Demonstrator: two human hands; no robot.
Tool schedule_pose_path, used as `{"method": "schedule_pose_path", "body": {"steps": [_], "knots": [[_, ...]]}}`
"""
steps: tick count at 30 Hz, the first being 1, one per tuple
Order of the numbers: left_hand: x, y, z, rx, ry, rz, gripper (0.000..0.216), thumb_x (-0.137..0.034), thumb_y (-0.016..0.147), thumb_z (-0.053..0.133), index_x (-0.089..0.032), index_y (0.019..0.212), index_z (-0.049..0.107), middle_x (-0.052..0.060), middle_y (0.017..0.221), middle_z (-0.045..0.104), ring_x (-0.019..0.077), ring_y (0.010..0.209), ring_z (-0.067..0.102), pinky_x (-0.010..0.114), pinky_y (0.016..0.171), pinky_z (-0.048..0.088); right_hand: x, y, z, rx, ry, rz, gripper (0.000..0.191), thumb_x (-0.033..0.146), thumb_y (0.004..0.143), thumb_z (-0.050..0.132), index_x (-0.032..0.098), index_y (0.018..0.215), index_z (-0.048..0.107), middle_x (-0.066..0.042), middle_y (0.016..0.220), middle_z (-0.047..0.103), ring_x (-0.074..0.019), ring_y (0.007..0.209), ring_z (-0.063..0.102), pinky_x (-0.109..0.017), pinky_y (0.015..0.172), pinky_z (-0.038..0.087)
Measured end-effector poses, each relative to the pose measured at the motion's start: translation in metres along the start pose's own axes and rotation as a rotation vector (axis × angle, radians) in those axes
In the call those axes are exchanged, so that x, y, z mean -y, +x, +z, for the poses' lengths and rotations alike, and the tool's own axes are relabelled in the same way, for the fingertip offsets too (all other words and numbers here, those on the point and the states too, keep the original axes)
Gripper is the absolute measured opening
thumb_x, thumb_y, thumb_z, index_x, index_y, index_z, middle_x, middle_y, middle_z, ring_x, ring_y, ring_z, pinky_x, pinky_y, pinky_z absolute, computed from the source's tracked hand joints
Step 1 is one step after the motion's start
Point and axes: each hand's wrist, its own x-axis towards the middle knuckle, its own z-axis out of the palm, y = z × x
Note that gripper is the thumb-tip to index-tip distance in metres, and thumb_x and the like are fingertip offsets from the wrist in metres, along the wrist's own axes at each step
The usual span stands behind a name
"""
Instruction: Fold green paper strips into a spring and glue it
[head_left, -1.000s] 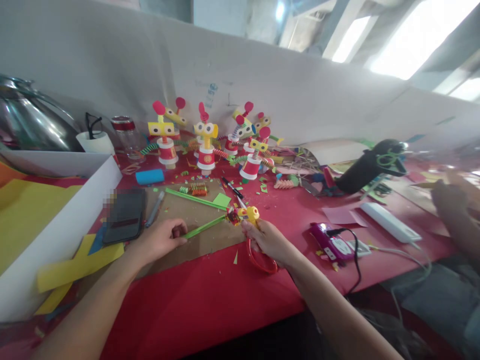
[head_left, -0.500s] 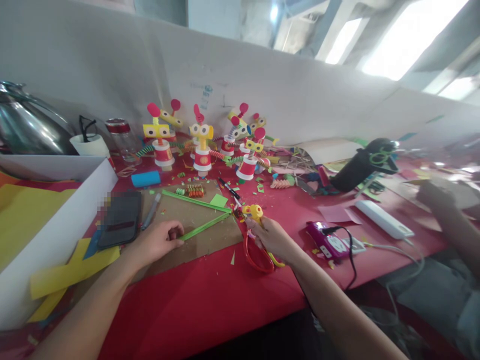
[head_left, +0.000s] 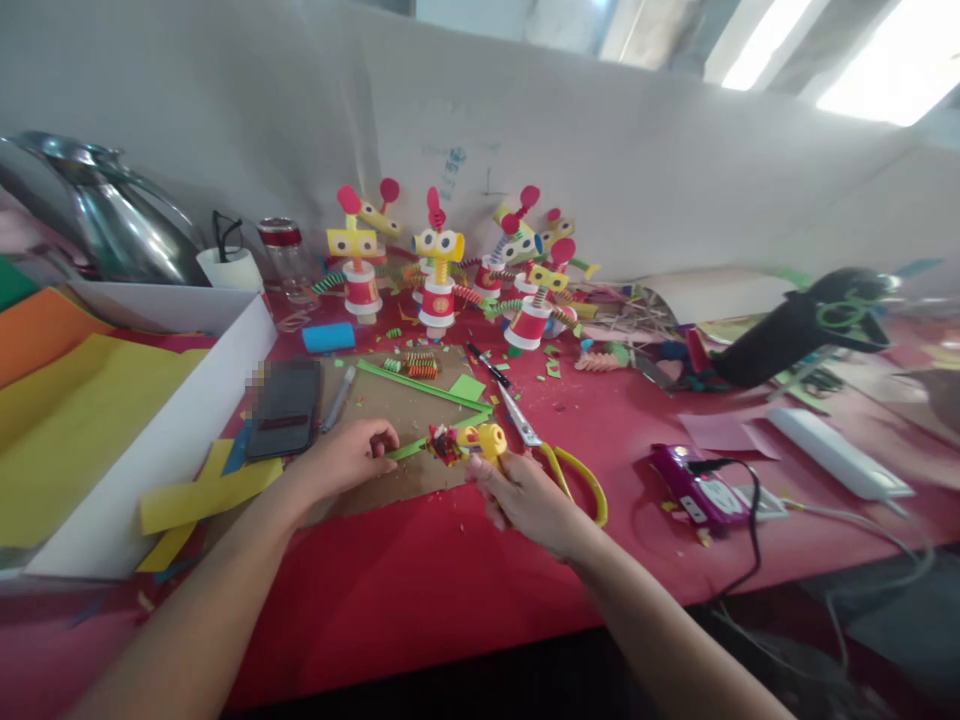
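Note:
Two narrow green paper strips (head_left: 427,387) meet in a V on the brown cardboard (head_left: 375,490). My left hand (head_left: 352,455) pinches the left end of the nearer strip between thumb and fingers. In my right hand (head_left: 532,495) is a yellow glue gun (head_left: 480,438), its tip crusted with coloured paper scraps and pointing left over that nearer strip. The gun covers part of the strip, so I cannot tell whether the tip touches it. Just right of the gun, scissors with yellow handles (head_left: 589,490) lie partly behind my hand.
Cup figures with paper-spring arms (head_left: 439,305) stand along the back. A white box (head_left: 247,340) of coloured paper and a phone (head_left: 285,405) are left. At right are a purple power adapter (head_left: 694,490) with cords, a white power strip (head_left: 840,450) and a black holder (head_left: 787,330).
The view has turned left. My right hand has brought the glue gun from the point of the V leftward along the nearer strip, closer to my left hand, which keeps its pinch.

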Motion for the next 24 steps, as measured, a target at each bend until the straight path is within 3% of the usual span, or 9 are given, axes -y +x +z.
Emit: {"method": "schedule_pose_path", "body": {"steps": [5,12,15,18,21,24], "knots": [[0.000,0.000,0.001,-0.017,0.009,0.010,0.024,-0.033,0.071,0.058,-0.020,0.091,0.061,0.002,0.080,0.061,0.0168,0.067,0.054,0.026,0.057,0.035,0.012,0.007,0.009,0.040,-0.058,0.035,0.046,0.054,0.090,0.040,0.022,0.057,0.038,0.005,0.039,0.042,-0.0090,0.038,0.041,-0.023,0.043,0.032],[-0.003,-0.001,-0.001,-0.018,0.019,0.009,0.023,-0.033,0.072,0.059,-0.020,0.090,0.062,0.002,0.078,0.063,0.0177,0.069,0.056,0.028,0.060,0.037,0.011,0.004,0.000,-0.041,-0.221,0.001,0.044,0.056,0.088,0.044,0.023,0.059,0.042,0.003,0.040,0.046,-0.0121,0.039,0.047,-0.025,0.045,0.035],[-0.005,-0.002,-0.002,-0.041,0.062,0.002,0.023,-0.034,0.071,0.060,-0.020,0.089,0.065,0.002,0.077,0.065,0.0184,0.069,0.058,0.028,0.060,0.037,0.006,-0.001,-0.022,-0.176,-0.331,-0.011,0.041,0.056,0.088,0.042,0.021,0.068,0.050,0.000,0.048,0.054,-0.0156,0.046,0.053,-0.026,0.048,0.036],[-0.007,-0.004,-0.003,-0.083,0.137,0.004,0.023,-0.034,0.071,0.060,-0.021,0.087,0.069,0.003,0.079,0.067,0.0194,0.072,0.059,0.029,0.062,0.037,-0.010,-0.003,-0.061,-0.404,-0.515,0.000,0.034,0.054,0.086,0.047,0.021,0.088,0.055,-0.004,0.072,0.064,-0.0202,0.064,0.060,-0.027,0.055,0.038],[-0.009,-0.006,-0.004,-0.130,0.204,0.045,0.020,-0.033,0.074,0.057,-0.022,0.083,0.071,0.004,0.083,0.069,0.0197,0.074,0.060,0.030,0.062,0.038,-0.038,0.000,-0.102,-0.586,-0.846,0.155,0.033,0.047,0.087,0.047,0.017,0.098,0.055,-0.013,0.093,0.065,-0.0278,0.083,0.062,-0.032,0.064,0.040],[-0.012,-0.008,-0.005,-0.180,0.215,0.076,0.021,-0.031,0.077,0.053,-0.023,0.078,0.072,0.004,0.086,0.070,0.0198,0.075,0.061,0.030,0.063,0.038,-0.064,0.003,-0.126,-0.578,-0.980,0.304,0.035,0.038,0.090,0.043,0.010,0.109,0.054,-0.020,0.103,0.061,-0.0311,0.087,0.062,-0.036,0.068,0.042]]}}
